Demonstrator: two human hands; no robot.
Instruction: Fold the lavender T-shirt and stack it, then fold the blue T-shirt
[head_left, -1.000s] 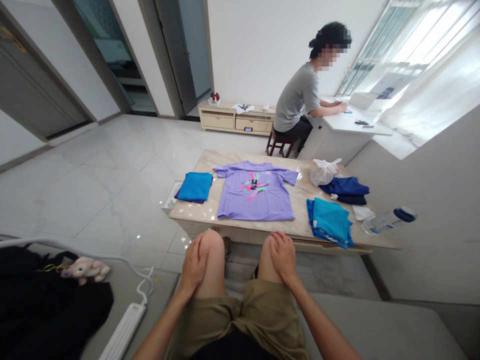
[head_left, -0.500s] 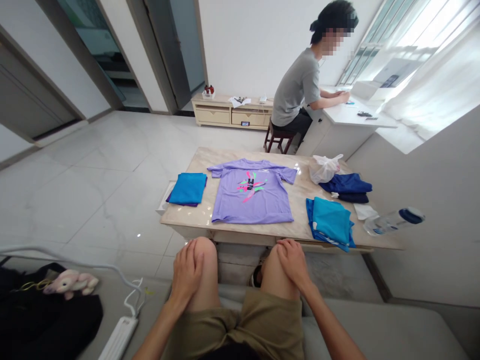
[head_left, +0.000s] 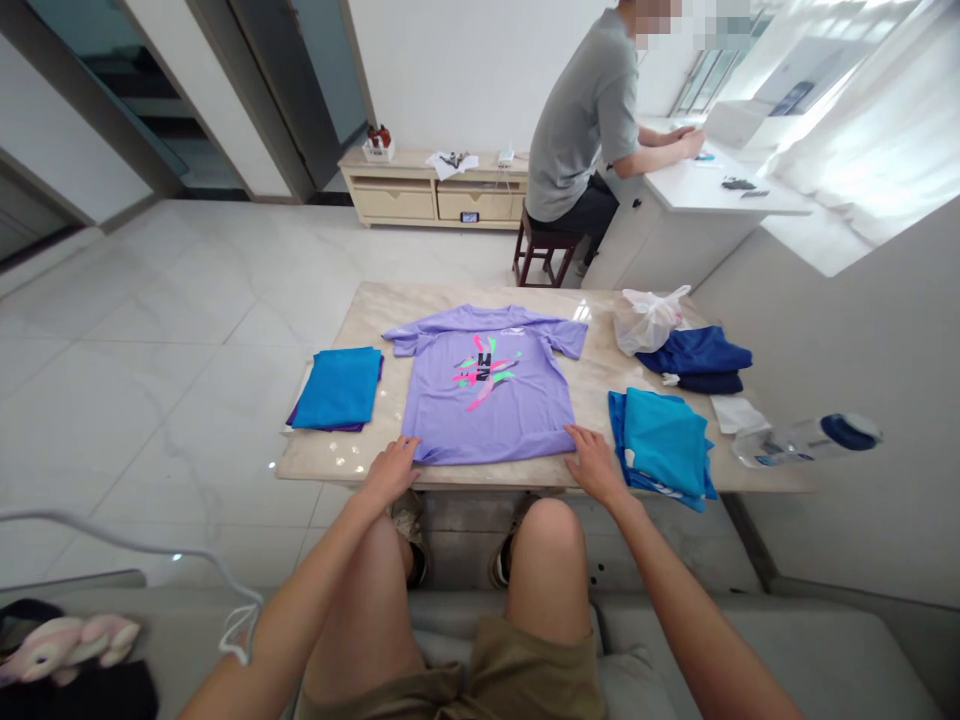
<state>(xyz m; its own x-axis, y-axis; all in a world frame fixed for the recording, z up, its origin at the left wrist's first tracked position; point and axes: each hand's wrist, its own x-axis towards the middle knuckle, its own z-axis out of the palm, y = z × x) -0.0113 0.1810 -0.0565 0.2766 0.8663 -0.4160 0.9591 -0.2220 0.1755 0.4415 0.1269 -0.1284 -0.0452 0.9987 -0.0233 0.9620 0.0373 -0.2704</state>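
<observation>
A folded blue stack (head_left: 337, 387) lies at the surface's (head_left: 375, 310) left end. The left hand (head_left: 393, 468) rests, fingers apart, on the purple shirt's (head_left: 487, 395) near-left hem corner; the shirt lies flat mid-surface (print up). The right hand (head_left: 592, 462) lies likewise spread at the near-right corner, beside a teal pile (head_left: 664, 440).

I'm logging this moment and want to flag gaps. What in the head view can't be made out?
- Left hand and right hand at the purple T-shirt hem: whether they pinch or merely touch it is unclear.
- Purple garment under the folded blue cloth: mostly covered.
- White plastic bag: contents hidden.
- Items on the low cabinet: too small.
</observation>
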